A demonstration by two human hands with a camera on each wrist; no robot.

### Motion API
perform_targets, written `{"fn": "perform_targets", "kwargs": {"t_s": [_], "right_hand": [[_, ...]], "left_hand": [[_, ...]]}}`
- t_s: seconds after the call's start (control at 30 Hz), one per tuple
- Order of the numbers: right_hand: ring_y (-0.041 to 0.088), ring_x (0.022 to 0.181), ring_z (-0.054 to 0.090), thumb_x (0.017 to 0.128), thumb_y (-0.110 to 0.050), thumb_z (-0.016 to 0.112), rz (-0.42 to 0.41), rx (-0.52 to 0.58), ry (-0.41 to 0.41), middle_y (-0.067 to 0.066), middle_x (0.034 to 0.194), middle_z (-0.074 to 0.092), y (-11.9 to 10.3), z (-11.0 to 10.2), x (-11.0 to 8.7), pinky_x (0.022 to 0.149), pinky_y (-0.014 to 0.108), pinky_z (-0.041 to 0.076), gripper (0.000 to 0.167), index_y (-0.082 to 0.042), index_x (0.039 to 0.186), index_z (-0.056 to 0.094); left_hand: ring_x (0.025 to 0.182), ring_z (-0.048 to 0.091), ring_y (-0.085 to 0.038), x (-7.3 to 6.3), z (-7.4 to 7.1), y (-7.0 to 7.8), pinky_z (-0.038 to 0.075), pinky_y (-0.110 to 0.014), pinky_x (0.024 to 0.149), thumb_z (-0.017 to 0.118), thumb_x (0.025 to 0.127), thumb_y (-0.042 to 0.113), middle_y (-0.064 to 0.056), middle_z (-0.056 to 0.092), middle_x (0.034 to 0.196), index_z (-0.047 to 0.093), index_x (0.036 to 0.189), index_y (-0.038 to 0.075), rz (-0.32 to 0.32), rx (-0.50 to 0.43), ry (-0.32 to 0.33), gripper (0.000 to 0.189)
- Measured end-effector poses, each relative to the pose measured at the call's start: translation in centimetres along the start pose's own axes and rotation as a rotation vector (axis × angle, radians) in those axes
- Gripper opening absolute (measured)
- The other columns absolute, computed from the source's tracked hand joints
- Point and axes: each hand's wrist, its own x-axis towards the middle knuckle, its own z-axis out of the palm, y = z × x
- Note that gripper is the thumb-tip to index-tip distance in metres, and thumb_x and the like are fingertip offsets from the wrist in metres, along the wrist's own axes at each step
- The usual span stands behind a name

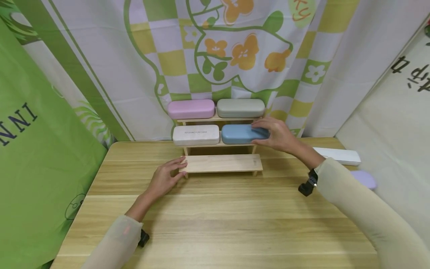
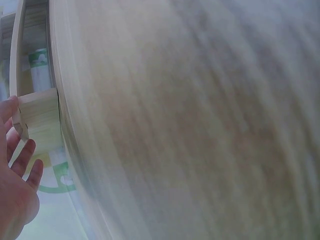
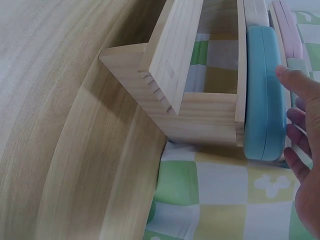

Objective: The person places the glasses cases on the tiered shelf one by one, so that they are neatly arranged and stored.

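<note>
blue case (image 1: 236, 133): middle tier of wooden stand (image 1: 221, 163), centre of frame; right hand (image 1: 277, 136) pinches its right end. left hand (image 1: 164, 175): fingers loosely extended, touching lowest plank's left end. risk: case may tip off front (narrow plank) if nudged, or knock white case (image 1: 196, 136). materials: pale grained wood, squared edges; cases smooth, oblong, rounded corners.
</note>
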Motion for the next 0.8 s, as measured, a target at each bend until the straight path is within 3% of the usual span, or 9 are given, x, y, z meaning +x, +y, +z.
{"fn": "perform_targets", "kwargs": {"t_s": [0.2, 0.33, 0.4, 0.47, 0.53, 0.6, 0.67, 0.73, 0.8], "right_hand": [[0.039, 0.114, 0.07, 0.066, -0.011, 0.102, -0.007, 0.035, 0.022, 0.019, 0.124, 0.075, 0.1, -0.8, -0.8, 0.094, 0.056, 0.057, 0.06, 0.004, 0.119, 0.077], [0.038, 0.117, 0.068, 0.08, -0.046, 0.094, -0.014, 0.035, 0.024, 0.018, 0.127, 0.074, 0.3, -1.4, -1.3, 0.097, 0.053, 0.055, 0.067, 0.003, 0.121, 0.076], [0.038, 0.116, 0.069, 0.085, -0.065, 0.079, -0.019, 0.032, 0.028, 0.018, 0.126, 0.075, 0.4, -1.7, -1.7, 0.099, 0.044, 0.056, 0.077, 0.003, 0.121, 0.076], [0.039, 0.114, 0.069, 0.087, -0.074, 0.068, -0.023, 0.031, 0.032, 0.018, 0.124, 0.075, 0.4, -1.9, -2.1, 0.102, 0.03, 0.054, 0.085, 0.004, 0.121, 0.076], [0.04, 0.113, 0.069, 0.087, -0.068, 0.076, -0.019, 0.042, 0.032, 0.019, 0.123, 0.075, 0.4, -2.2, -2.5, 0.105, 0.016, 0.048, 0.08, 0.005, 0.121, 0.075], [0.04, 0.113, 0.069, 0.082, -0.048, 0.091, -0.009, 0.053, 0.025, 0.019, 0.122, 0.075, 0.5, -2.4, -3.0, 0.105, 0.008, 0.041, 0.068, 0.005, 0.121, 0.075], [0.041, 0.113, 0.069, 0.073, -0.025, 0.1, 0.001, 0.056, 0.016, 0.019, 0.123, 0.075, 0.5, -2.7, -3.4, 0.106, 0.006, 0.038, 0.062, 0.005, 0.122, 0.075], [0.042, 0.115, 0.068, 0.064, -0.006, 0.099, 0.01, 0.067, 0.008, 0.02, 0.125, 0.075, 0.5, -3.0, -3.8, 0.107, 0.006, 0.037, 0.064, 0.004, 0.123, 0.074], [0.044, 0.117, 0.068, 0.062, -0.003, 0.099, 0.012, 0.064, 0.0, 0.02, 0.127, 0.074, 0.6, -3.3, -4.2, 0.11, 0.006, 0.036, 0.066, 0.004, 0.123, 0.074]], "left_hand": [[0.133, 0.064, -0.036, 0.0, 0.0, 0.0, 0.052, -0.051, 0.111, 0.086, 0.088, 0.005, -0.015, 0.065, 0.145, 0.077, 0.124, 0.002, 0.0, -0.004, 0.002, 0.037], [0.133, 0.063, -0.036, 0.0, 0.0, -0.1, 0.052, -0.052, 0.112, 0.086, 0.089, 0.006, -0.013, 0.065, 0.146, 0.077, 0.124, 0.002, -0.016, -0.005, 0.002, 0.036], [0.134, 0.063, -0.035, 0.0, 0.0, -0.1, 0.051, -0.052, 0.113, 0.085, 0.09, 0.008, -0.012, 0.065, 0.146, 0.077, 0.125, 0.003, -0.027, -0.005, -0.002, 0.036], [0.135, 0.062, -0.035, 0.0, 0.0, -0.1, 0.051, -0.052, 0.113, 0.085, 0.09, 0.01, -0.011, 0.065, 0.146, 0.077, 0.125, 0.003, -0.033, -0.003, -0.006, 0.036], [0.135, 0.062, -0.035, 0.0, 0.0, -0.1, 0.051, -0.052, 0.113, 0.085, 0.091, 0.011, -0.011, 0.065, 0.146, 0.077, 0.125, 0.003, -0.03, -0.002, -0.008, 0.036], [0.134, 0.063, -0.036, 0.0, 0.0, -0.1, 0.051, -0.052, 0.113, 0.085, 0.091, 0.011, -0.012, 0.065, 0.146, 0.077, 0.125, 0.003, -0.026, 0.001, -0.008, 0.036], [0.134, 0.063, -0.036, 0.0, 0.0, -0.1, 0.051, -0.052, 0.113, 0.085, 0.091, 0.01, -0.012, 0.065, 0.146, 0.077, 0.125, 0.003, -0.024, 0.002, -0.009, 0.036], [0.134, 0.063, -0.036, 0.0, -0.1, -0.1, 0.052, -0.052, 0.112, 0.085, 0.091, 0.01, -0.013, 0.065, 0.146, 0.076, 0.125, 0.003, -0.023, 0.003, -0.009, 0.036], [0.134, 0.063, -0.036, 0.0, -0.1, 0.0, 0.052, -0.052, 0.112, 0.085, 0.091, 0.009, -0.013, 0.065, 0.146, 0.076, 0.125, 0.003, -0.023, 0.004, -0.008, 0.036]]}}
